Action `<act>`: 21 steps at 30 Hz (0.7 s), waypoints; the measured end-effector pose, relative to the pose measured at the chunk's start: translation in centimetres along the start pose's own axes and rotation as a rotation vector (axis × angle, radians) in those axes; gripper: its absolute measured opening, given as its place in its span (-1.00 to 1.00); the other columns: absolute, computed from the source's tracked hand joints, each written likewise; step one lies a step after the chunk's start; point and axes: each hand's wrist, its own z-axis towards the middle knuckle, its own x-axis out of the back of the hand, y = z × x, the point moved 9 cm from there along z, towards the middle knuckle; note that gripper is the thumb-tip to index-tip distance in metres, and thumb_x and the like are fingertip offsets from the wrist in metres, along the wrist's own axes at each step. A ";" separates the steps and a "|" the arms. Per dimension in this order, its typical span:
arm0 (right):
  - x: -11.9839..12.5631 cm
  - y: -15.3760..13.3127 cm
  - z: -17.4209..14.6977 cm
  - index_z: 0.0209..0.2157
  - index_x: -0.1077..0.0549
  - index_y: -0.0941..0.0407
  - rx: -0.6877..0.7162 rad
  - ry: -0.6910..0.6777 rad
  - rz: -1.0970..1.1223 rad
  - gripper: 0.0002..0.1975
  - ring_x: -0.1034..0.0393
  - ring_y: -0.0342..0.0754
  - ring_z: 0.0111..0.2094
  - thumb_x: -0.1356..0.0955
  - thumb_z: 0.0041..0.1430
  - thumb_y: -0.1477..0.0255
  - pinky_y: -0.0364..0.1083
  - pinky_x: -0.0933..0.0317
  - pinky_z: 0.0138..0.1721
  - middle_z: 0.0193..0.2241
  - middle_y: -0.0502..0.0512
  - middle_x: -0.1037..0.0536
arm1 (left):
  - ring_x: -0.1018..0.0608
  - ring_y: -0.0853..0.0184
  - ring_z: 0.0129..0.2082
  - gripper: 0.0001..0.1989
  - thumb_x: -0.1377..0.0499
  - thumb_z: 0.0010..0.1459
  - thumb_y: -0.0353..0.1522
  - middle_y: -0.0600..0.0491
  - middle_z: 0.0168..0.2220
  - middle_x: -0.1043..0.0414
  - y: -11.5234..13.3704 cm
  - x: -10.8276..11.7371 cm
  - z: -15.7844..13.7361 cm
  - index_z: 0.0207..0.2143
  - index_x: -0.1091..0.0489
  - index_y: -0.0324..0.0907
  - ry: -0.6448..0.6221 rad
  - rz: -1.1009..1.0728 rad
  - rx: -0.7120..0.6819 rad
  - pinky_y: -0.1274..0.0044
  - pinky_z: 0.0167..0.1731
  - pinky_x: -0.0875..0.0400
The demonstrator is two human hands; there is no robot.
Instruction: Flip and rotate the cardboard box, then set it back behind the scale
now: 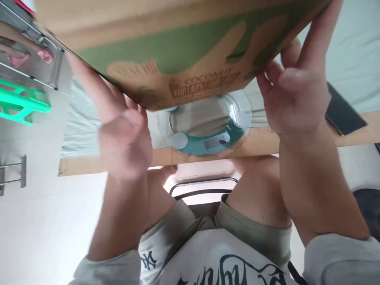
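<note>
While the cardboard box (178, 43) hangs above the round glass scale (204, 130), the left hand (124, 142) and right hand (291, 99) grip its opposite ends, fingers curled underneath.

Low wooden-edged bed (97, 166) covered by a pale green-grey sheet (80, 130). A round clear-glass scale with a teal centre panel (204, 130) lies flat near the front edge. A dark flat phone (344, 114) lies to the right, well apart from the scale. White tiled floor (44, 221) below.
</note>
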 end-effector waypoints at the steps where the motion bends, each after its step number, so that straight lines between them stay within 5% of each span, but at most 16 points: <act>1: 0.4 0.3 -0.7 0.25 -0.48 -0.50 0.033 -0.020 0.031 -0.27 -0.52 -0.04 0.31 -0.59 0.01 0.13 0.01 -0.48 0.51 0.39 -0.44 -0.51 | -0.06 -0.03 0.79 0.07 -0.65 -0.26 0.21 0.48 0.60 -0.23 -0.4 -0.8 -1.0 0.37 -0.48 0.47 -0.071 -0.015 0.023 0.12 0.77 -0.18; 6: 2.5 3.4 -3.4 0.46 -0.28 -0.51 -0.025 -0.039 -0.035 -0.02 -0.43 0.10 0.47 -0.59 0.02 -0.07 0.17 -0.46 0.56 0.51 -0.30 -0.42 | -0.17 -0.21 0.74 -0.10 -0.52 0.04 0.15 0.18 0.65 -0.19 -2.9 -2.5 -5.4 0.40 -0.37 0.32 -0.017 -0.025 0.087 -0.03 0.74 -0.21; 14: 3.3 6.5 -5.3 0.47 -0.26 -0.43 -0.031 -0.023 -0.019 -0.03 -0.41 0.09 0.51 -0.55 0.05 -0.12 0.23 -0.41 0.59 0.49 -0.14 -0.45 | -0.39 -0.14 0.60 -0.16 -0.50 0.00 0.13 0.06 0.60 -0.25 -5.1 -2.6 -7.1 0.31 -0.40 0.23 0.086 -0.008 0.145 0.06 0.60 -0.40; 18: 3.5 7.0 -5.5 0.39 -0.28 -0.38 -0.058 0.040 -0.020 -0.11 -0.45 0.05 0.44 -0.55 0.06 -0.09 0.20 -0.38 0.58 0.43 -0.11 -0.46 | -0.54 -0.05 0.42 -0.32 -0.42 0.11 0.13 0.02 0.45 -0.41 -4.8 -1.5 -6.7 0.21 -0.43 0.18 0.223 0.005 0.217 0.18 0.29 -0.64; 21: 4.5 6.8 -4.6 0.21 -0.39 -0.18 -0.126 0.208 0.004 -0.23 -0.53 0.06 0.26 -0.55 0.00 -0.09 0.13 -0.50 0.36 0.22 0.03 -0.56 | -0.62 0.07 0.20 -0.45 -0.41 0.09 0.08 0.02 0.22 -0.54 -6.0 1.3 -5.1 0.07 -0.46 0.13 0.384 0.007 0.240 0.33 -0.02 -0.67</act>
